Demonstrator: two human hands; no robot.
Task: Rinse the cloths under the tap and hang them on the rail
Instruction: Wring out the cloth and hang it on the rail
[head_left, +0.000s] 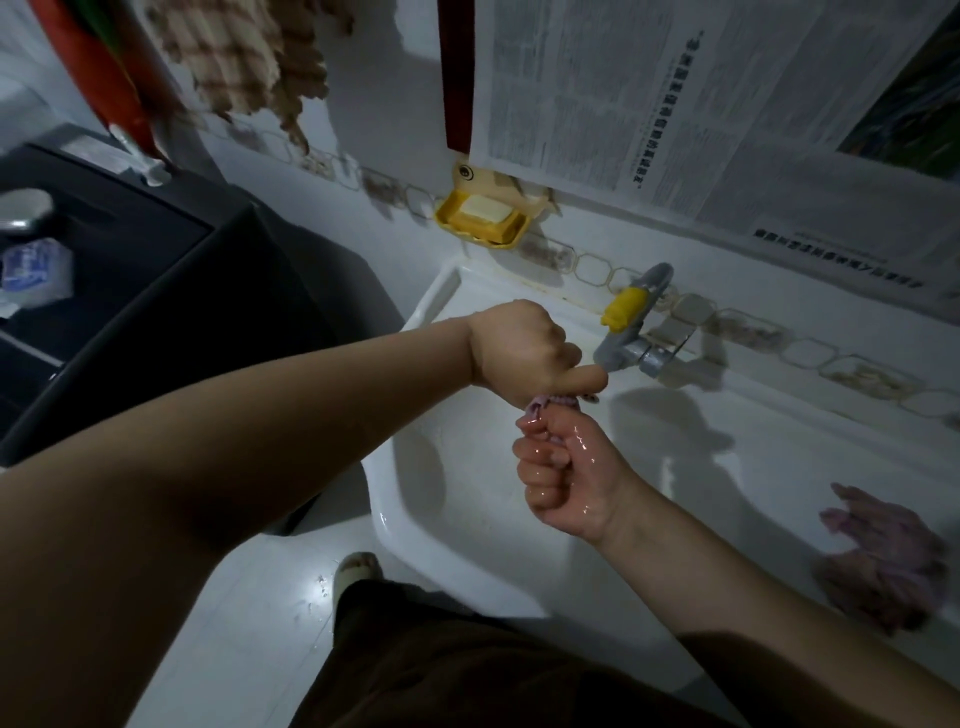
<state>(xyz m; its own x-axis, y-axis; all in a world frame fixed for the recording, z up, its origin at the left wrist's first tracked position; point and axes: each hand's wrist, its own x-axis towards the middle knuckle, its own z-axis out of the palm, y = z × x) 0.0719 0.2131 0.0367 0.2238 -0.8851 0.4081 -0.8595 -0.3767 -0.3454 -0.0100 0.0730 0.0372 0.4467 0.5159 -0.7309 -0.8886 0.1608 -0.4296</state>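
cloth being wrung: a small purple cloth (551, 402) is sitting between the two fists over the white sink (447, 499), only a little twist of it is showing

left hand: the left hand (519, 349) is curling into a fist around the upper end of the cloth, thumb lying along the top, right next to the tap

right hand: the right hand (566, 475) is gripping the lower end with fingers wrapped tight, and it's looking wet and shiny (the two fists are nearly touching)

tap: the grey tap (631, 332) with a yellow handle is sticking out of the tiled wall just beyond the hands; can't tell if water is running

second cloth: another purple cloth (883, 561) is lying bunched on the right side of the sink, well apart from the hands

soap dish: a yellow soap dish (483, 221) with a pale bar is hanging on the wall above the sink's back corner

wall stuff: a beige checked towel (244, 57) is hanging up top left, newspaper (701, 114) is covering the wall on the right
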